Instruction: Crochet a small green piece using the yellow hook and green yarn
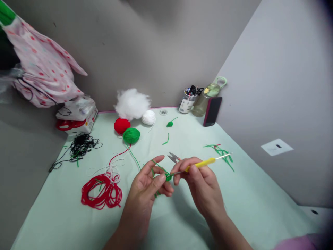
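My left hand (149,184) pinches a small green crochet piece (168,177) between thumb and fingers. Green yarn runs over its raised index finger and around the other fingers. In my right hand (199,180) is a crochet hook (201,164) with a yellow handle, its thin metal tip at the crochet piece. The hook's other metal end points up to the right. Scissors (173,157) lie just behind my hands, their handles hidden by my right hand. A green yarn ball (131,135) sits farther back, with a green strand leading from it toward my left hand.
Red yarn loops (90,196) and tangled black cord (82,146) lie on the left. Behind are a red ball (121,125), a white ball (148,117) and white stuffing (132,103). A phone (212,111), bottle (201,104) and pen cup (186,103) stand back right. Green scraps (221,151) lie right.
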`<act>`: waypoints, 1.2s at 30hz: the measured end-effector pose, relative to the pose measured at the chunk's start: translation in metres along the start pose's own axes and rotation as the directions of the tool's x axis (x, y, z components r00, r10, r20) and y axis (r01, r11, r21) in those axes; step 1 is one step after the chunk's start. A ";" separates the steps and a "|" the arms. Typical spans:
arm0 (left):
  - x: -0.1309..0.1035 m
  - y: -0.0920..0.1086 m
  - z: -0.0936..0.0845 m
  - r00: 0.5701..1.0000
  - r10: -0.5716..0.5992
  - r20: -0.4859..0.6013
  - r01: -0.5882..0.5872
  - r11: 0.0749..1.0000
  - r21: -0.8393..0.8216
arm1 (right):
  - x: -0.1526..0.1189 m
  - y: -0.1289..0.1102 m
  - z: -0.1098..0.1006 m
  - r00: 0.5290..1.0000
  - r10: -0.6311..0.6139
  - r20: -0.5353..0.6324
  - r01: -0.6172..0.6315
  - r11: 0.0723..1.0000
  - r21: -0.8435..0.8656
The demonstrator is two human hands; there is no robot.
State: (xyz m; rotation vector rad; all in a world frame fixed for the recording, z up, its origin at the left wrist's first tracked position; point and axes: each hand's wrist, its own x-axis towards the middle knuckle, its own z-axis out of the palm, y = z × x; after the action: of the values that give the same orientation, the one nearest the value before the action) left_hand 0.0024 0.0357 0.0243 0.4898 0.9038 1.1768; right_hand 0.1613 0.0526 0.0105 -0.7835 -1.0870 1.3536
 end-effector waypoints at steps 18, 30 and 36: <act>-0.010 -0.010 0.007 0.938 0.256 -0.234 -0.204 0.953 0.225 | -0.014 -0.012 0.000 0.890 -0.337 0.306 0.455 0.649 -0.610; -0.005 0.003 -0.007 0.995 -0.087 0.048 0.091 0.991 -0.101 | -0.022 -0.003 0.002 0.938 -0.342 0.050 0.328 0.834 -0.444; -0.009 -0.002 -0.001 0.999 0.016 0.041 -0.018 0.998 0.060 | -0.013 -0.004 0.011 0.965 -0.260 0.034 0.257 0.908 -0.331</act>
State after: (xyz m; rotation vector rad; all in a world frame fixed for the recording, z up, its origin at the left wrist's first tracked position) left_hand 0.0013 0.0268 0.0252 0.5695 0.9039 1.1540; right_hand 0.1542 0.0376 0.0161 -0.8542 -1.3817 0.9516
